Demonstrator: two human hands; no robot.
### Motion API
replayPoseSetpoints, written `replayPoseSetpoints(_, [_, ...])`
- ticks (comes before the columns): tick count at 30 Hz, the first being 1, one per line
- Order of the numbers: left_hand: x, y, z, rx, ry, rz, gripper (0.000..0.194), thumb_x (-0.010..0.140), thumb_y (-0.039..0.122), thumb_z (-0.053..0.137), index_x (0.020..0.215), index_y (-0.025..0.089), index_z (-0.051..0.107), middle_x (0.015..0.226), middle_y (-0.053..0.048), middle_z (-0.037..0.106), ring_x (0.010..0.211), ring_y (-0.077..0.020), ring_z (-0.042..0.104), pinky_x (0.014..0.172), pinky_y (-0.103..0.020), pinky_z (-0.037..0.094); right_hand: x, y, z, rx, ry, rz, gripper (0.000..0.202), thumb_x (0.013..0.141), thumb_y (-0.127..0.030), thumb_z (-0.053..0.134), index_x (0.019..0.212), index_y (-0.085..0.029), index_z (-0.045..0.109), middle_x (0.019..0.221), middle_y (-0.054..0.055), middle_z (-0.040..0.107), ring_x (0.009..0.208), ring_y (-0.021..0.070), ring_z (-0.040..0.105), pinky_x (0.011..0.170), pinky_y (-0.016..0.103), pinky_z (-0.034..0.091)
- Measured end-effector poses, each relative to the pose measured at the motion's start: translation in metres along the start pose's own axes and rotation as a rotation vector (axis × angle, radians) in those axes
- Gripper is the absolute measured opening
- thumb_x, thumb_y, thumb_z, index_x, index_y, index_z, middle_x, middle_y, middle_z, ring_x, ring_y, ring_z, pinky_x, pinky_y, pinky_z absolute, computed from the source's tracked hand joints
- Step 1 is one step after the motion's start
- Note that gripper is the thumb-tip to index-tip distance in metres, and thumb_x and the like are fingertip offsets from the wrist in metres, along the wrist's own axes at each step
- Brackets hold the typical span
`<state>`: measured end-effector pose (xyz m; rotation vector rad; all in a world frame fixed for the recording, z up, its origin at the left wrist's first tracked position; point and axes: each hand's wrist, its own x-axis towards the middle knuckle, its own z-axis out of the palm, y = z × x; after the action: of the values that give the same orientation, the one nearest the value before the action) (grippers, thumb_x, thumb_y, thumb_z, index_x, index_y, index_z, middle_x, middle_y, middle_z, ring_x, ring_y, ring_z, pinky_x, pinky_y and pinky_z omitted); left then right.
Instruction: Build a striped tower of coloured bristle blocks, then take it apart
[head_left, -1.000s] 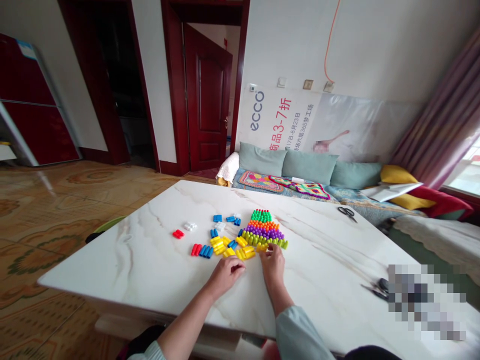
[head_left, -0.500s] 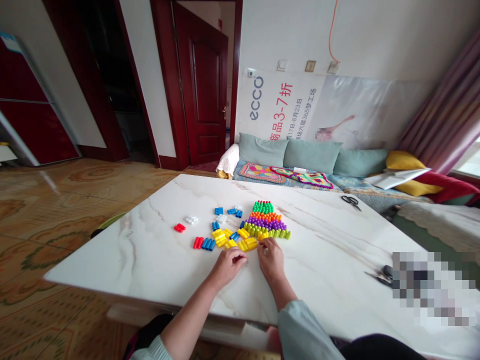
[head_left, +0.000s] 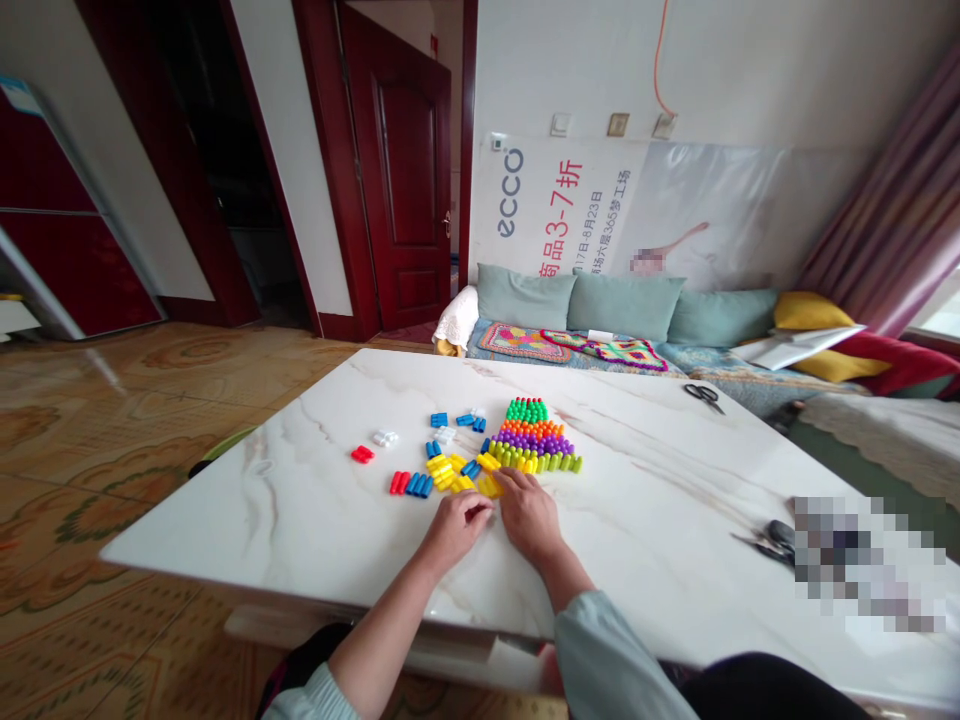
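White, marble-patterned, the surface [head_left: 300, 540] fills the lower part of the head view; on it, around the middle, lie small plastic tube pieces in several colours. The right hand [head_left: 531, 512] reaches over the yellow tube pieces [head_left: 442, 470], its fingertips at the near right ones; its grip is loosely open, fingers forward and slightly bent, and whether it has hold of a piece is hard to tell, as the hand covers the spot. The left hand [head_left: 459, 522] is just beside it, near the front of the same yellow group; its grip is curled closed, thumb against the fingers, with nothing visible in it.

Beyond the right hand stands a block of coloured rows [head_left: 534, 440], narrower at the far end; it runs from red through green, orange and purple to lime green, with a few yellow pieces at the near edge. Blue tube pieces [head_left: 418, 486] lie among and around the yellow ones; one joined blue group sits beside red tube pieces [head_left: 400, 483], and another red cluster and white pieces [head_left: 385, 438] lie farther left. Black-handled scissors [head_left: 703, 394] rest near the far right edge; a dark bladed tool [head_left: 776, 542], possibly another pair, lies nearer, beside a pixelated patch; behind is a sofa with pale green cushions [head_left: 626, 305].
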<state>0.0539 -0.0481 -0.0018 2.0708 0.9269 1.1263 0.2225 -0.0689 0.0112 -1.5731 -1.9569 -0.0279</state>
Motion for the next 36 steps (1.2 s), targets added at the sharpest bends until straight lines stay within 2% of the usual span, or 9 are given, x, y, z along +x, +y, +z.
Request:
replayPoseSetpoints(4, [0.0, -0.001, 0.0, -0.008, 0.006, -0.024, 0.015, 0.083, 0.018, 0.054, 0.084, 0.017, 0.069, 0.082, -0.005, 0.07, 0.075, -0.0151, 0.064, 0.07, -0.025, 0.051, 0.002, -0.003, 0.001, -0.089, -0.012, 0.05, 0.038, 0.084, -0.017, 0.05, 0.12, -0.024, 0.06, 0.114, 0.008, 0.062, 0.1, 0.0216, 0.057, 0.077, 0.028, 0.047])
replayPoseSetpoints(8, [0.001, 0.001, -0.001, -0.023, 0.007, -0.042, 0.014, 0.082, 0.017, 0.056, 0.085, 0.017, 0.069, 0.082, -0.004, 0.071, 0.074, -0.0147, 0.064, 0.071, -0.025, 0.051, 0.0, -0.003, -0.001, -0.114, 0.025, 0.077, 0.021, 0.088, -0.031, 0.052, 0.101, -0.021, 0.065, 0.098, 0.009, 0.065, 0.094, 0.0224, 0.057, 0.075, 0.029, 0.045])
replayPoseSetpoints(14, [0.002, -0.001, 0.0, -0.034, 0.014, -0.059, 0.014, 0.081, 0.018, 0.056, 0.084, 0.017, 0.07, 0.082, -0.004, 0.072, 0.076, -0.0154, 0.065, 0.071, -0.025, 0.051, -0.005, 0.008, -0.001, 0.152, 0.124, 0.379, 0.042, 0.093, -0.048, 0.037, 0.08, -0.018, 0.061, 0.07, 0.006, 0.065, 0.064, 0.0168, 0.06, 0.06, 0.025, 0.042])
replayPoseSetpoints(19, [0.002, 0.001, 0.0, -0.05, 0.017, -0.078, 0.015, 0.079, 0.016, 0.057, 0.083, 0.017, 0.071, 0.081, -0.004, 0.072, 0.075, -0.0159, 0.066, 0.071, -0.026, 0.052, -0.007, 0.017, 0.005, 0.643, 0.296, 0.584, 0.049, 0.078, -0.063, 0.052, 0.087, -0.016, 0.062, 0.083, 0.008, 0.069, 0.064, 0.0173, 0.062, 0.051, 0.025, 0.047])
replayPoseSetpoints(24, [0.003, 0.003, -0.001, -0.066, 0.015, -0.094, 0.014, 0.078, 0.016, 0.057, 0.082, 0.017, 0.07, 0.081, -0.004, 0.072, 0.075, -0.0159, 0.065, 0.07, -0.026, 0.052, -0.007, 0.031, -0.011, 0.55, 0.468, 0.679, 0.047, 0.075, -0.05, 0.055, 0.103, -0.013, 0.065, 0.095, 0.01, 0.068, 0.063, 0.0155, 0.062, 0.058, 0.026, 0.048])
replayPoseSetpoints(27, [0.002, 0.002, -0.002, -0.079, 0.011, -0.092, 0.014, 0.08, 0.017, 0.056, 0.083, 0.017, 0.07, 0.082, -0.004, 0.071, 0.075, -0.0154, 0.065, 0.071, -0.025, 0.051, -0.001, 0.042, -0.03, 0.257, 0.334, 0.782, 0.038, 0.078, -0.032, 0.047, 0.104, -0.017, 0.069, 0.101, 0.01, 0.068, 0.063, 0.0145, 0.062, 0.061, 0.026, 0.046])
replayPoseSetpoints(29, [0.002, 0.001, -0.002, -0.079, 0.01, -0.091, 0.014, 0.08, 0.018, 0.056, 0.083, 0.017, 0.07, 0.083, -0.004, 0.071, 0.076, -0.0153, 0.065, 0.072, -0.025, 0.051, 0.006, 0.049, -0.04, 0.119, 0.189, 0.815, 0.031, 0.075, -0.026, 0.049, 0.094, -0.019, 0.074, 0.088, 0.008, 0.07, 0.061, 0.0149, 0.061, 0.06, 0.025, 0.043])
replayPoseSetpoints(32, [0.002, 0.001, -0.002, -0.071, 0.01, -0.095, 0.014, 0.08, 0.018, 0.057, 0.083, 0.018, 0.07, 0.083, -0.004, 0.071, 0.076, -0.0153, 0.065, 0.071, -0.025, 0.05, 0.018, 0.057, -0.045, 0.089, 0.07, 0.814, 0.019, 0.072, -0.027, 0.057, 0.069, -0.017, 0.073, 0.061, 0.006, 0.066, 0.056, 0.0167, 0.06, 0.055, 0.025, 0.039])
replayPoseSetpoints(36, [0.002, 0.003, -0.003, -0.066, 0.012, -0.097, 0.014, 0.08, 0.018, 0.057, 0.082, 0.018, 0.07, 0.083, -0.004, 0.072, 0.076, -0.0156, 0.065, 0.071, -0.025, 0.051, 0.029, 0.062, -0.043, 0.071, 0.038, 0.778, 0.024, 0.073, -0.035, 0.061, 0.058, -0.018, 0.069, 0.056, 0.006, 0.065, 0.061, 0.019, 0.061, 0.056, 0.025, 0.038])
